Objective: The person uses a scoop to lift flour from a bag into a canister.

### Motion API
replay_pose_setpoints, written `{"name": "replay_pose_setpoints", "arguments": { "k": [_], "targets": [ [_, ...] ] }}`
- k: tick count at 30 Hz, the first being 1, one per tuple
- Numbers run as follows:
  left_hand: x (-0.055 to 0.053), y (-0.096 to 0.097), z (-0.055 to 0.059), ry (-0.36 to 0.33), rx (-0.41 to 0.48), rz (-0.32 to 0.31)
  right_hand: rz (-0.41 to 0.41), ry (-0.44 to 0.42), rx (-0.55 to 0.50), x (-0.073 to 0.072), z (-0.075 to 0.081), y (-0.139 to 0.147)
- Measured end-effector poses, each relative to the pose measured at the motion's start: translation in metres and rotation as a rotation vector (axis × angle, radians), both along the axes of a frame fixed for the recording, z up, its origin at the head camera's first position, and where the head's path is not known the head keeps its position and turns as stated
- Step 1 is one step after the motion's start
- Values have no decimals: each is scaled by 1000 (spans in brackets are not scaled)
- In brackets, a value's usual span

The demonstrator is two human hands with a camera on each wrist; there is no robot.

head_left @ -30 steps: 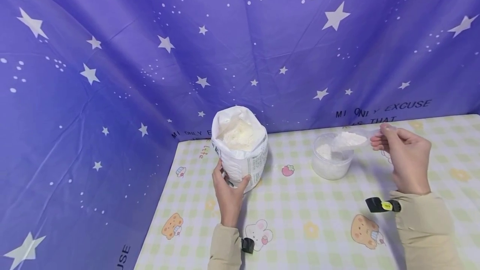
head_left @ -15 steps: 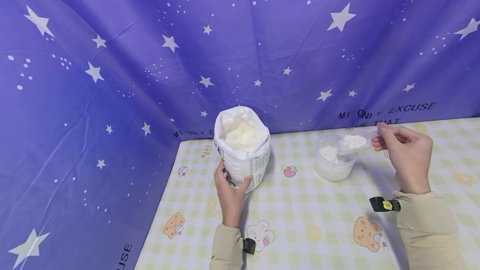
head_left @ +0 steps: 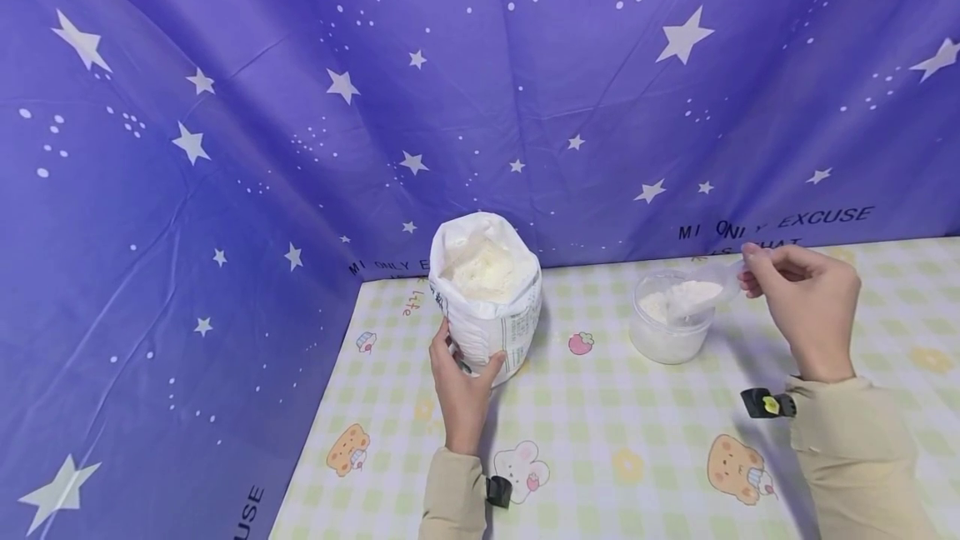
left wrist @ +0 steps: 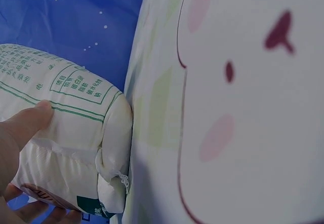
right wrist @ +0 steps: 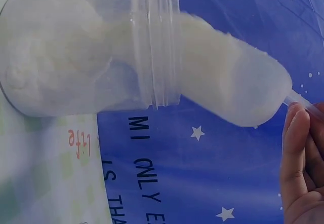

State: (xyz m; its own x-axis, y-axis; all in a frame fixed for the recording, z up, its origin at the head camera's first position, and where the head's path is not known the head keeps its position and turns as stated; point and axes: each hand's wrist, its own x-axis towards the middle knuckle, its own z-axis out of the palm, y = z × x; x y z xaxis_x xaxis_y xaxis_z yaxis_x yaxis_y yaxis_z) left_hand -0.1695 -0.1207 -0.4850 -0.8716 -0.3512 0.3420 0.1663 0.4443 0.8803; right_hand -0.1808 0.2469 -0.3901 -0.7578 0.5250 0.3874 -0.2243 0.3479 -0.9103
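Observation:
A white bag of pale powder (head_left: pixel 483 269) stands upright and open at the top, green print on its side in the left wrist view. My left hand (head_left: pixel 465 394) grips its lower part, thumb on one side and fingers on the other. My right hand (head_left: pixel 813 298) pinches the handle of a translucent plastic scoop (right wrist: pixel 248 82) holding white powder. The scoop tilts down, its front end over the mouth of a clear round tub (head_left: pixel 667 344). Powder lies heaped inside the tub, seen through its wall in the right wrist view.
A checked tablecloth (head_left: pixel 577 407) with cartoon prints covers the table. Close behind the bag and tub hangs a purple curtain (head_left: pixel 480 90) with stars, which also runs along the left side. The tub stands to the right of the bag.
The scoop has tipped further down into the tub's mouth, and my right hand has shifted slightly left. My left hand and the bag keep their place; the head view shifted slightly.

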Motion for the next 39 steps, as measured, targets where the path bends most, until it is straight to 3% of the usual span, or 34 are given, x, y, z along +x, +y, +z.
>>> {"name": "replay_pose_setpoints", "arguments": {
  "k": [8,20,24,29,33,39],
  "targets": [
    [0,0,1,-11,-6,3,3,45,50,0,7,0],
    [1,0,2,2,-15,-2,1,82,21,4,14,-1],
    [2,0,2,-5,-6,2,37,161,-115,3,16,-5],
    [3,-1,1,-8,-2,13,180,332,-351,-4,23,-20],
    [3,-1,1,-1,-14,13,243,395,-398,-9,31,-37],
    [3,0,2,0,-18,12,259,393,-356,-17,42,-65]
  ]
}}
